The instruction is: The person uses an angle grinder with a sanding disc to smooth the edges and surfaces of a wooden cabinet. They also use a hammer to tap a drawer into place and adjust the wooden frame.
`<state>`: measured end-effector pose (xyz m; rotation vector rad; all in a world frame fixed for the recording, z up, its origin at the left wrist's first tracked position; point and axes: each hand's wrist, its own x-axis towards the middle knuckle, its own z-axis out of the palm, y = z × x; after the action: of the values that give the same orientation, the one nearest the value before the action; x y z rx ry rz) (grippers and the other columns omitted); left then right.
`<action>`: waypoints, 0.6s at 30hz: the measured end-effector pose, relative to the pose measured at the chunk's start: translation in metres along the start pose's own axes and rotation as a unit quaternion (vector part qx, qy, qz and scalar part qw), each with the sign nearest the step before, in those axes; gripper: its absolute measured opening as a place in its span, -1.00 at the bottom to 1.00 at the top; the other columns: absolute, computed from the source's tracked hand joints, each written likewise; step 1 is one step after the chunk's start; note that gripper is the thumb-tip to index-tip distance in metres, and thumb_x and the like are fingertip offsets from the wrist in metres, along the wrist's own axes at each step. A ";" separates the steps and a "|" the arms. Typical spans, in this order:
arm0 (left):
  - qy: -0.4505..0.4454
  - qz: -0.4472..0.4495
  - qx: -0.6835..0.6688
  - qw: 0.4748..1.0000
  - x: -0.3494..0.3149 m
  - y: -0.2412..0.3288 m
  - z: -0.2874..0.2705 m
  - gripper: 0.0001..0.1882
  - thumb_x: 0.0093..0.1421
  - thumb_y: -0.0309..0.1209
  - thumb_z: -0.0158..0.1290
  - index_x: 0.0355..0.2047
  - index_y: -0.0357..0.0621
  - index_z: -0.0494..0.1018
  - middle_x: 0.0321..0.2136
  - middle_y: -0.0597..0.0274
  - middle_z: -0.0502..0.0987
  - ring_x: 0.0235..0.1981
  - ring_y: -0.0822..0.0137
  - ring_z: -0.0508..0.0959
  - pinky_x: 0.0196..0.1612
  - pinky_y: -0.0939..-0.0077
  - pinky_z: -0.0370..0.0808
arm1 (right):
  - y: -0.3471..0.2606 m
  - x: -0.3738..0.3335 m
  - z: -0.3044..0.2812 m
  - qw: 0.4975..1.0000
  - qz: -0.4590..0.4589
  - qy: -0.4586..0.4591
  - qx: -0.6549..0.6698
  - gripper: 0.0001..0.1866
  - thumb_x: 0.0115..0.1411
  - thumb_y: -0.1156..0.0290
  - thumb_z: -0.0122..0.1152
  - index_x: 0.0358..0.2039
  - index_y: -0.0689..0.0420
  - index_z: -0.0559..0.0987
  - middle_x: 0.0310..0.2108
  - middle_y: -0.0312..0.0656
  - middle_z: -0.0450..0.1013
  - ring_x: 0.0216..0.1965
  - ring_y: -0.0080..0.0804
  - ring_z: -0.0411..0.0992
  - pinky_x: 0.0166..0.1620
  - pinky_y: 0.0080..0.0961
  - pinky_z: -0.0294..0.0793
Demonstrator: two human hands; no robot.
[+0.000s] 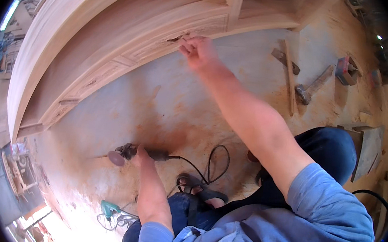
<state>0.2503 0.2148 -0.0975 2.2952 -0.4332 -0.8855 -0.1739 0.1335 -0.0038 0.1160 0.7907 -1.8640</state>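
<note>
Because the angle grinder [158, 155] looks hefty and rigid, the left hand [141, 157] aptly grasps its body behind the disc [116, 159], whereas the right hand [199, 51] has an unclear grip.

No text, label, brand, number or sign can be read.
</note>
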 end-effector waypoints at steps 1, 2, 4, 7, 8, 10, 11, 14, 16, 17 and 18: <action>0.014 0.008 0.025 1.000 -0.006 0.005 0.000 -0.47 -0.08 -0.27 0.38 -0.15 -0.41 0.59 -0.15 0.01 0.64 -0.21 0.12 0.62 -0.12 0.17 0.56 | 0.000 0.004 -0.002 1.000 -0.002 0.006 0.004 -0.58 0.06 0.69 0.09 -0.01 0.20 0.44 -0.07 -0.07 0.47 -0.04 -0.13 0.44 0.12 -0.11 0.37; 0.028 0.014 0.050 0.998 -0.010 0.008 -0.001 -0.46 -0.07 -0.27 0.38 -0.14 -0.42 0.58 -0.15 0.00 0.64 -0.22 0.11 0.62 -0.12 0.16 0.56 | 0.000 0.007 -0.005 1.000 -0.005 0.012 0.008 -0.66 0.07 0.69 0.09 -0.10 0.22 0.45 -0.09 -0.04 0.47 -0.07 -0.11 0.45 0.08 -0.12 0.39; 0.076 0.097 -0.003 0.992 -0.015 0.008 -0.014 -0.38 0.00 -0.26 0.35 -0.01 -0.44 0.51 -0.13 -0.04 0.61 -0.11 0.06 0.58 -0.06 0.15 0.53 | 0.008 0.004 -0.004 0.999 0.000 0.017 0.045 -0.86 0.07 0.66 0.11 -0.36 0.13 0.48 -0.36 -0.17 0.47 -0.36 -0.29 0.43 -0.20 -0.26 0.43; 0.167 0.270 0.051 0.947 -0.078 0.081 -0.004 -0.35 0.08 -0.34 0.29 0.14 -0.42 0.40 0.02 -0.13 0.50 0.08 -0.02 0.48 0.13 0.14 0.41 | -0.004 0.008 -0.016 0.997 0.022 0.052 0.050 -0.87 0.06 0.64 0.17 -0.38 0.15 0.47 -0.42 -0.15 0.47 -0.35 -0.22 0.47 -0.22 -0.21 0.47; 0.158 0.314 0.114 0.929 -0.094 0.113 -0.006 -0.30 0.10 -0.39 0.26 0.23 -0.39 0.33 0.12 -0.18 0.42 0.16 -0.06 0.41 0.22 0.09 0.34 | -0.008 0.017 -0.030 0.999 -0.002 0.041 0.022 -0.87 0.07 0.62 0.20 -0.37 0.15 0.48 -0.41 -0.14 0.48 -0.33 -0.21 0.48 -0.18 -0.22 0.49; 0.134 0.468 -0.082 0.870 -0.137 0.184 0.002 -0.14 0.08 -0.39 0.27 0.34 -0.38 0.15 0.34 -0.24 0.18 0.28 -0.14 0.31 0.36 0.11 0.21 | -0.030 0.023 -0.074 0.901 -0.194 0.018 -0.388 -0.86 0.09 0.59 0.21 -0.32 0.13 0.49 -0.36 -0.16 0.50 -0.31 -0.24 0.49 -0.12 -0.28 0.52; 0.168 0.574 -0.040 0.801 -0.138 0.223 -0.015 -0.11 0.08 -0.39 0.27 0.36 -0.36 0.10 0.38 -0.24 0.09 0.32 -0.13 0.24 0.39 0.11 0.16 | -0.027 0.012 -0.052 0.962 -0.165 0.098 -0.196 -0.85 0.10 0.63 0.18 -0.31 0.12 0.51 -0.34 -0.19 0.50 -0.32 -0.28 0.48 -0.11 -0.34 0.52; 0.216 0.779 0.058 0.586 -0.162 0.326 -0.040 -0.09 0.05 -0.41 0.30 0.36 -0.32 0.12 0.37 -0.22 0.10 0.35 -0.10 0.21 0.44 0.10 0.09 | -0.067 -0.078 0.040 0.862 -0.477 0.146 -0.090 -0.72 0.12 0.75 0.10 -0.20 0.13 0.56 -0.16 -0.21 0.53 -0.17 -0.30 0.51 0.00 -0.37 0.50; 0.182 0.838 0.114 0.502 -0.179 0.371 -0.029 -0.12 0.02 -0.43 0.31 0.34 -0.29 0.17 0.33 -0.19 0.20 0.34 -0.07 0.25 0.45 0.08 0.08 | -0.121 -0.127 0.103 0.726 -0.646 0.065 -0.229 -0.72 0.15 0.73 0.11 -0.16 0.14 0.58 -0.10 -0.17 0.55 -0.08 -0.25 0.53 0.09 -0.34 0.47; 0.154 0.844 0.163 0.487 -0.173 0.387 -0.030 -0.13 0.01 -0.44 0.30 0.33 -0.28 0.20 0.30 -0.17 0.25 0.33 -0.06 0.26 0.44 0.07 0.09 | -0.137 -0.129 0.118 0.634 -0.711 0.009 -0.305 -0.74 0.16 0.70 0.12 -0.15 0.15 0.59 -0.10 -0.14 0.56 -0.04 -0.23 0.54 0.11 -0.33 0.46; 0.126 0.849 0.211 0.468 -0.165 0.404 -0.030 -0.15 0.00 -0.45 0.30 0.32 -0.26 0.23 0.27 -0.15 0.30 0.33 -0.05 0.28 0.44 0.06 0.09 | -0.151 -0.128 0.131 0.528 -0.759 -0.045 -0.377 -0.76 0.18 0.66 0.14 -0.14 0.15 0.60 -0.10 -0.12 0.58 -0.01 -0.21 0.54 0.14 -0.31 0.45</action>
<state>0.1227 0.0087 0.2669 1.0169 -2.2852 0.6904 -0.2111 0.1941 0.2227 -1.7783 1.8653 -2.6691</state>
